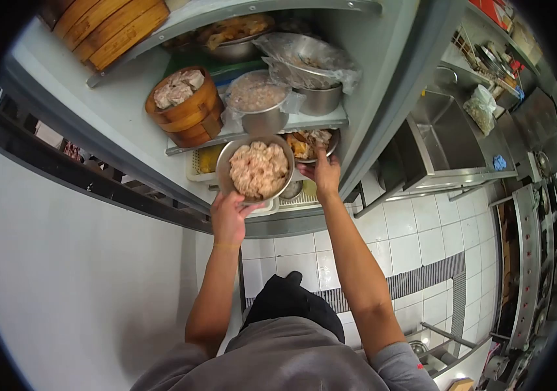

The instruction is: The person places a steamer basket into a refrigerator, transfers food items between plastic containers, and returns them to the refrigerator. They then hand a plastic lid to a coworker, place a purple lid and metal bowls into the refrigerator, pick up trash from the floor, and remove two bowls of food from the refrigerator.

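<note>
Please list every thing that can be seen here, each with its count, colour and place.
metal bowl of meat pieces: 1, silver, pale pink contents, before the fridge's lower shelf
bowl of brown food: 1, silver, lower shelf, right
film-covered bowls: 2, silver, middle shelf
steamer stack: 1, brown, middle shelf, left
upper steamer stack: 1, brown, top left
steel sink: 1, grey, right of fridge
blue cloth: 1, blue, beside the sink
floor tiles: many, white with grey strip, below
left hand: holds the metal bowl from below
right hand: at the brown-food bowl's rim, grip unclear
</note>
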{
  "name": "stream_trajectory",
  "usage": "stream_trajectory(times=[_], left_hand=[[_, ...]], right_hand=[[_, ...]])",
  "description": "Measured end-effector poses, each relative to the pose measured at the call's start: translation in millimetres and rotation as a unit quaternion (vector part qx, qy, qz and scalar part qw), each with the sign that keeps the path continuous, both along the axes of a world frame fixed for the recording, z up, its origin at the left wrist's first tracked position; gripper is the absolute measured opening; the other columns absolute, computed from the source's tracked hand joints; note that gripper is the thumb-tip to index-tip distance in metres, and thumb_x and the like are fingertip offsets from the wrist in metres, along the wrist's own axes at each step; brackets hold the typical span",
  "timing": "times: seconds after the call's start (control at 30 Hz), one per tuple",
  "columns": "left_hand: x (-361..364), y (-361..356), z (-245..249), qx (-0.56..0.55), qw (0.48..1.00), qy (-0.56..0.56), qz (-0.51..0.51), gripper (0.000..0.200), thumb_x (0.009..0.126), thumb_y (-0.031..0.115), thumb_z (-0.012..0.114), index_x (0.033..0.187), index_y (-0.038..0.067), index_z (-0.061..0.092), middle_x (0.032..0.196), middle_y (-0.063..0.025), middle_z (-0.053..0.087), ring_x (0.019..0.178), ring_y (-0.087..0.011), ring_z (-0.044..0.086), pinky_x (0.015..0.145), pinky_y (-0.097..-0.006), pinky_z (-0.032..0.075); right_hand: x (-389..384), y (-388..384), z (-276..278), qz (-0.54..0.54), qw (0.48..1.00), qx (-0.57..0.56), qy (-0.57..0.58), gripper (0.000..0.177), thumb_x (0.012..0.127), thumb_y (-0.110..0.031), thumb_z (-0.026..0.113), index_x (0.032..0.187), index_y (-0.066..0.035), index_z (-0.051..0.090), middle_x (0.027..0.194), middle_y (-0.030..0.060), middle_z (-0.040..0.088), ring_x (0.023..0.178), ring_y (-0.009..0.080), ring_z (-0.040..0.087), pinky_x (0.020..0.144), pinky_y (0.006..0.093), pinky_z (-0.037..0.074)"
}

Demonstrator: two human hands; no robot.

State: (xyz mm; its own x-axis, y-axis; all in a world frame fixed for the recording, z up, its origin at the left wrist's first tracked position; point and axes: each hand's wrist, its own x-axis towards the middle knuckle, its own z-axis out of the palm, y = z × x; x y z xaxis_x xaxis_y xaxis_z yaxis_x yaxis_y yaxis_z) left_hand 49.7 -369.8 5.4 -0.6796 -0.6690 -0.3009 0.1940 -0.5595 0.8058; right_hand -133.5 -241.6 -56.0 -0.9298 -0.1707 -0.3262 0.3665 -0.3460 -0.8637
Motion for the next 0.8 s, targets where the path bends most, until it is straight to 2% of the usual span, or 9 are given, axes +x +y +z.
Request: stream_trajectory(times=[0.07, 0.17, 0.27, 0.33, 0.47, 0.53, 0.6, 0.7, 0.8], left_hand=[[22.5, 7.7, -11.3, -0.008, 1.000, -0.021, -0.011, 0.020, 0.084, 0.000, 0.051, 0.103, -0.005, 0.051, 0.098, -0.0159, 0.060, 0.086, -0.0300, 0.067, 0.072, -0.0502, 0.064], [44.9, 22.0, -33.0, -0.034, 0.999, -0.038, -0.017, 0.023, 0.080, 0.001, 0.052, 0.102, -0.003, 0.053, 0.099, -0.0157, 0.062, 0.083, -0.0290, 0.067, 0.068, -0.0475, 0.064], [65.0, 35.3, -52.8, -0.078, 0.990, -0.080, -0.090, 0.023, 0.077, 0.004, 0.053, 0.100, 0.002, 0.056, 0.100, -0.0124, 0.063, 0.088, -0.0295, 0.067, 0.067, -0.0503, 0.060], [76.6, 57.3, -61.7, -0.096, 0.975, -0.102, -0.171, 0.028, 0.074, 0.004, 0.054, 0.102, 0.002, 0.057, 0.102, -0.0115, 0.064, 0.087, -0.0288, 0.068, 0.066, -0.0482, 0.060], [90.0, 151.0, -66.7, -0.135, 0.893, -0.097, -0.418, 0.030, 0.088, 0.012, 0.054, 0.116, 0.001, 0.055, 0.108, -0.0113, 0.064, 0.091, -0.0259, 0.067, 0.067, -0.0406, 0.059], [95.6, 197.6, -65.6, -0.125, 0.844, -0.085, -0.514, 0.036, 0.095, 0.017, 0.055, 0.126, 0.000, 0.053, 0.114, -0.0104, 0.064, 0.093, -0.0236, 0.067, 0.070, -0.0362, 0.058], [104.0, 226.4, -72.8, -0.155, 0.812, -0.046, -0.561, 0.039, 0.101, 0.033, 0.051, 0.130, 0.006, 0.051, 0.136, -0.0129, 0.053, 0.115, -0.0276, 0.059, 0.092, -0.0442, 0.050], [131.9, 206.8, -135.5, -0.219, 0.821, -0.194, -0.490, 0.047, 0.100, 0.035, 0.053, 0.137, 0.007, 0.048, 0.140, -0.0091, 0.049, 0.118, -0.0267, 0.055, 0.098, -0.0437, 0.045], [199.4, 103.1, -286.4, -0.145, 0.809, -0.373, -0.430, 0.055, 0.094, 0.038, 0.062, 0.139, 0.008, 0.048, 0.135, -0.0099, 0.053, 0.113, -0.0259, 0.058, 0.094, -0.0411, 0.048]], right_hand=[[1.9, 10.3, 0.9, 0.043, 0.999, 0.008, -0.024, 0.094, 0.089, -0.055, 0.064, 0.144, 0.008, 0.020, 0.099, 0.0219, 0.064, 0.068, 0.0258, 0.070, 0.063, 0.0313, 0.059], [29.4, 41.8, -5.3, 0.058, 0.991, 0.113, 0.032, 0.088, 0.091, -0.053, 0.061, 0.147, 0.005, 0.025, 0.097, 0.0143, 0.067, 0.070, 0.0227, 0.069, 0.062, 0.0318, 0.059], [103.6, 97.4, -11.3, 0.176, 0.983, -0.004, 0.044, 0.074, 0.089, -0.049, 0.064, 0.143, -0.006, 0.037, 0.128, 0.0100, 0.056, 0.110, 0.0266, 0.060, 0.070, 0.0382, 0.061], [149.8, 139.7, -18.2, 0.284, 0.956, -0.075, 0.012, 0.081, 0.089, -0.039, 0.066, 0.152, -0.012, 0.024, 0.140, 0.0129, 0.045, 0.123, 0.0282, 0.053, 0.071, 0.0416, 0.062], [237.6, 248.6, -39.8, 0.087, 0.992, -0.035, -0.089, 0.066, 0.081, -0.012, 0.061, 0.142, -0.005, 0.038, 0.119, 0.0093, 0.059, 0.106, 0.0206, 0.059, 0.081, 0.0403, 0.055], [278.1, 305.3, -50.1, -0.121, 0.963, -0.214, -0.113, 0.052, 0.076, -0.006, 0.058, 0.127, 0.003, 0.051, 0.109, 0.0098, 0.061, 0.099, 0.0197, 0.060, 0.085, 0.0375, 0.052], [315.6, 378.8, -94.0, -0.211, 0.943, -0.215, -0.142, 0.022, 0.077, -0.007, 0.058, 0.094, 0.007, 0.063, 0.096, 0.0122, 0.063, 0.093, 0.0218, 0.062, 0.092, 0.0361, 0.049], [365.4, 494.1, -66.2, -0.399, 0.912, 0.019, -0.095, 0.018, 0.081, -0.015, 0.056, 0.081, -0.001, 0.066, 0.082, 0.0079, 0.064, 0.081, 0.0181, 0.061, 0.076, 0.0311, 0.051], [385.6, 620.8, -84.2, -0.542, 0.839, 0.007, -0.048, 0.036, 0.081, -0.012, 0.052, 0.113, 0.003, 0.057, 0.109, 0.0125, 0.062, 0.101, 0.0236, 0.064, 0.087, 0.0365, 0.053]])
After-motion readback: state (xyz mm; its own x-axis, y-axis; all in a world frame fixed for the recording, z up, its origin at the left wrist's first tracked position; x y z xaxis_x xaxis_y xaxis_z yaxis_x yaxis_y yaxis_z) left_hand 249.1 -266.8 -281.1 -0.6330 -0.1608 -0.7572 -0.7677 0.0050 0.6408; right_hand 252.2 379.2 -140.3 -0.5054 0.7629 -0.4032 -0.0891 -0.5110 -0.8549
